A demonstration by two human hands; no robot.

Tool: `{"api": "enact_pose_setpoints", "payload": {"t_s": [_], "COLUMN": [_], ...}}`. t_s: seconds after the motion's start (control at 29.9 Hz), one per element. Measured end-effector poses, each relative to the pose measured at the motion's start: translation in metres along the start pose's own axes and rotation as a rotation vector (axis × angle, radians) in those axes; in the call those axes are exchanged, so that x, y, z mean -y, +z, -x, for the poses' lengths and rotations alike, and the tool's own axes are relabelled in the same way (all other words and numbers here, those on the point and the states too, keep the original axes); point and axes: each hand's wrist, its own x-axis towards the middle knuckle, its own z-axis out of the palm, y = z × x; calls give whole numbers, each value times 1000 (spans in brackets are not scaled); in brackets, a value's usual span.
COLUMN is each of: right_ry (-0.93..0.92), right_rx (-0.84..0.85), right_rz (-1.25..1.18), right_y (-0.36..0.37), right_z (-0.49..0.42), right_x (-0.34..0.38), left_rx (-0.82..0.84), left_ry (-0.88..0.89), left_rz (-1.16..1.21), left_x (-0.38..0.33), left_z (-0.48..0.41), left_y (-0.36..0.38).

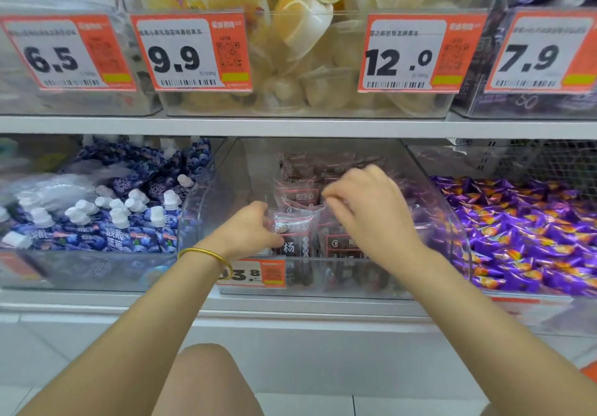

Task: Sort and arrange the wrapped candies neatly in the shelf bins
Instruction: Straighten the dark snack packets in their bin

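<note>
Dark maroon packets (295,194) stand in rows in the clear middle bin (206,189). My left hand (248,231) grips the front packet (292,226); my right hand (371,212) pinches a neighbouring packet (339,242) by its top. I judge a careless tug could topple the slick row.

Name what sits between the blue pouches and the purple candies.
Head view: a clear bin of dark-red packets, with the left hand and right hand in it.
</note>
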Motion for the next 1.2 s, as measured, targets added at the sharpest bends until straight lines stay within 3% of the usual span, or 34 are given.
{"api": "enact_pose_setpoints", "payload": {"t_s": [0.17, 0.27, 0.4, 0.53, 0.67, 0.9, 1.2], "right_ry": [62, 51, 58, 55, -26, -60, 31], "right_rx": [503, 617, 668, 668, 543, 510, 524], "right_rz": [211, 234, 153, 126, 175, 232, 101], "right_y": [35, 46, 41, 43, 43, 49, 43], "right_z": [-65, -75, -78, -76, -80, -75, -72], "right_x": [6, 5, 0, -2, 6, 3, -4], "left_rx": [-31, 53, 133, 109, 53, 101, 171], "left_ry": [56, 59, 63, 131, 178, 77, -3], "left_rz": [62, 6, 37, 68, 106, -11, -21], "left_x": [4, 6, 5, 6, 6, 6, 6], "left_z": [2, 1, 0, 5, 5, -1, -6], "left_y": [0, -3, -5, -4, -4, -1, -1]}}
